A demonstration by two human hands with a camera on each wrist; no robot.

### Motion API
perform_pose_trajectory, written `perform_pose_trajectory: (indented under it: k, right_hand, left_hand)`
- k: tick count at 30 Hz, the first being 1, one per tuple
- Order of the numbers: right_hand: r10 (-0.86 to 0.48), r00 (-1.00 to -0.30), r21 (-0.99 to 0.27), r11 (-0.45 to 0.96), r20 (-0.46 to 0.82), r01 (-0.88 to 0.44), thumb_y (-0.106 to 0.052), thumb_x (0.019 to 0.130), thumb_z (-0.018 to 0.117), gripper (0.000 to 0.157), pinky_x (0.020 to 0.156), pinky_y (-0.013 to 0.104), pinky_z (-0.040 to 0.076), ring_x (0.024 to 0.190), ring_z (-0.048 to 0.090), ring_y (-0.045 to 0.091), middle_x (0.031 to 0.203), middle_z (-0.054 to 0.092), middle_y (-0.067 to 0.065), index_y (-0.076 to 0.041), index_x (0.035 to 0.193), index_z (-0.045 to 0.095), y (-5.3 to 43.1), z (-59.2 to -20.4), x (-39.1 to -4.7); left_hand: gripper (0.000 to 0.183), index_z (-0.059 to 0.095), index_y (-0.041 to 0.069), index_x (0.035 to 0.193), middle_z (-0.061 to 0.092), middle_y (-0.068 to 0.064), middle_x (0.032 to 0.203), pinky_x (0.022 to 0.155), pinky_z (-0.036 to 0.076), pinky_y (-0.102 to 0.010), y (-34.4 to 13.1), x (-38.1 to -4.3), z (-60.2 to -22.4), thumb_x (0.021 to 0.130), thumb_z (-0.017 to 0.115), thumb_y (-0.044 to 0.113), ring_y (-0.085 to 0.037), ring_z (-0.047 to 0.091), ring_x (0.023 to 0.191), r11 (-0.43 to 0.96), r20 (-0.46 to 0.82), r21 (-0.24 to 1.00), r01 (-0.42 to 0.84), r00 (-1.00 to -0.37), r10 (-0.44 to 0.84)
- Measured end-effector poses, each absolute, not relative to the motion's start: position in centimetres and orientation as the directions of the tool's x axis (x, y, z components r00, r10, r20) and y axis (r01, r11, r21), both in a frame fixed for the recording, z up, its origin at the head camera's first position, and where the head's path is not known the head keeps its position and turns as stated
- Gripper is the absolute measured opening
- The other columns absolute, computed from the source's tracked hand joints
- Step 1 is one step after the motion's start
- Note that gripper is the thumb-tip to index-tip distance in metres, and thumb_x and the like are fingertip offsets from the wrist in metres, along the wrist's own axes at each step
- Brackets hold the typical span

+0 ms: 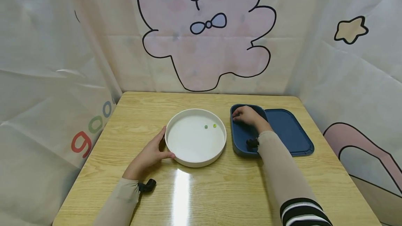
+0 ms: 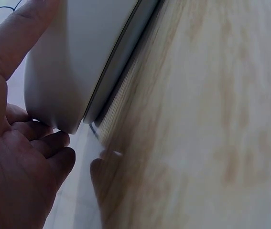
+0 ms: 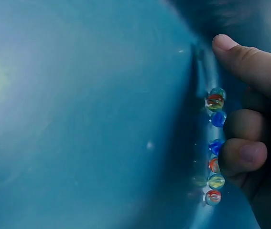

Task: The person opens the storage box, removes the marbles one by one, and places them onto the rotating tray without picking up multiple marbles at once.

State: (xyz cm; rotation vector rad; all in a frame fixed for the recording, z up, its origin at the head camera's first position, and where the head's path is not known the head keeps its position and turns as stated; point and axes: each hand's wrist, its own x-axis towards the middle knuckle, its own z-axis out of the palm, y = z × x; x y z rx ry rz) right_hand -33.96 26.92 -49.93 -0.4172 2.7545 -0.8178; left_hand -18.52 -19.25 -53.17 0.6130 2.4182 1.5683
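Note:
A round white dish (image 1: 188,154) with a raised rim stands on the table, two small greenish marbles (image 1: 206,127) on its floor. My left hand (image 1: 153,152) grips its left side, thumb on the near wall; the left wrist view shows the fingertips curled against the dish wall (image 2: 68,62). Inside a dark blue box (image 1: 240,142), my right hand (image 1: 248,115) reaches down by the far left wall. In the right wrist view several swirled glass marbles (image 3: 213,197) line the box edge beside the bent fingers (image 3: 245,155). The thumb stands apart from these; whether a marble is pinched stays hidden.
A dark blue lid (image 1: 290,132) lies flat on the table against the box's right side. The wooden table (image 1: 144,111) ends at a printed fabric backdrop (image 1: 201,62), with fabric on both sides too. Light glares off the table's near part.

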Motion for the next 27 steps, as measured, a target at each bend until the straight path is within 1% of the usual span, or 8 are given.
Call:
perform_pose_trajectory:
  k: [6,9,11,14,16,20,23,27]
  right_hand:
    - [-0.31,-0.943,-0.577,0.795,-0.119,-0.189,-0.027,0.097,0.073,0.02,0.09,0.046,0.053,0.103,0.065,0.026,0.115,0.072,0.008,-0.014,0.111,0.077,27.2,-49.2,-33.7]
    - [-0.283,-0.952,-0.614,0.774,-0.114,-0.156,-0.03,0.099,0.071,0.023,0.09,0.046,0.053,0.104,0.064,0.026,0.118,0.071,0.009,-0.014,0.114,0.075,27.2,-48.7,-33.5]
    - [-0.267,-0.958,-0.633,0.762,-0.109,-0.14,-0.031,0.099,0.071,0.024,0.087,0.044,0.053,0.101,0.064,0.026,0.116,0.071,0.009,-0.014,0.116,0.074,27.2,-48.2,-33.3]
    - [-0.256,-0.962,-0.643,0.754,-0.094,-0.138,-0.031,0.1,0.07,0.024,0.079,0.039,0.051,0.091,0.062,0.025,0.105,0.071,0.012,-0.013,0.116,0.073,27.1,-47.4,-33.0]
    - [-0.251,-0.965,-0.642,0.753,-0.077,-0.145,-0.03,0.099,0.07,0.024,0.074,0.036,0.048,0.083,0.058,0.023,0.094,0.068,0.01,-0.013,0.115,0.073,27.1,-46.9,-32.9]
    - [-0.241,-0.97,-0.641,0.75,-0.04,-0.16,-0.031,0.099,0.072,0.024,0.063,0.034,0.041,0.069,0.046,0.021,0.074,0.055,0.005,-0.013,0.114,0.074,27.0,-45.8,-32.7]
    - [-0.236,-0.972,-0.641,0.748,-0.016,-0.171,-0.034,0.098,0.072,0.024,0.055,0.034,0.039,0.059,0.044,0.02,0.067,0.048,0.001,-0.015,0.113,0.074,26.9,-45.2,-32.6]
    - [-0.241,-0.971,-0.652,0.736,0.002,-0.184,-0.04,0.098,0.071,0.024,0.047,0.034,0.04,0.051,0.045,0.02,0.064,0.047,0.003,-0.021,0.113,0.074,26.7,-44.6,-32.4]
  left_hand:
    - [0.131,0.001,0.018,0.167,0.007,0.001,0.173,0.126,0.017,-0.046,-19.2,-18.6,-53.0,0.075,0.091,0.037,-0.017,0.009,0.158,0.384,0.034,0.898,0.215,-0.903,0.428]
    - [0.132,0.0,0.014,0.166,0.006,-0.003,0.173,0.126,0.016,-0.049,-19.2,-18.5,-52.9,0.074,0.091,0.038,-0.021,0.009,0.158,0.394,0.035,0.892,0.222,-0.903,0.428]
    - [0.132,0.0,0.013,0.166,0.005,-0.005,0.173,0.125,0.016,-0.051,-19.2,-18.5,-52.9,0.074,0.091,0.039,-0.024,0.009,0.158,0.403,0.038,0.886,0.228,-0.904,0.426]
    - [0.132,0.0,0.013,0.166,0.005,-0.007,0.173,0.125,0.016,-0.054,-19.2,-18.4,-52.9,0.074,0.091,0.039,-0.026,0.008,0.158,0.403,0.046,0.884,0.236,-0.902,0.429]
    - [0.132,0.0,0.015,0.166,0.006,-0.005,0.173,0.126,0.016,-0.052,-19.1,-18.4,-52.9,0.074,0.091,0.04,-0.024,0.009,0.158,0.401,0.04,0.887,0.229,-0.904,0.426]
    - [0.132,0.001,0.017,0.167,0.007,-0.001,0.173,0.126,0.016,-0.051,-19.1,-18.5,-53.0,0.074,0.091,0.041,-0.021,0.009,0.158,0.393,0.041,0.892,0.226,-0.904,0.425]
    - [0.131,0.001,0.018,0.167,0.008,0.0,0.173,0.126,0.016,-0.05,-19.2,-18.5,-53.1,0.074,0.091,0.041,-0.02,0.009,0.158,0.394,0.044,0.891,0.227,-0.906,0.421]
    - [0.131,0.002,0.016,0.167,0.008,0.0,0.173,0.127,0.015,-0.052,-19.3,-18.5,-53.2,0.075,0.091,0.039,-0.021,0.008,0.158,0.397,0.044,0.889,0.227,-0.907,0.42]
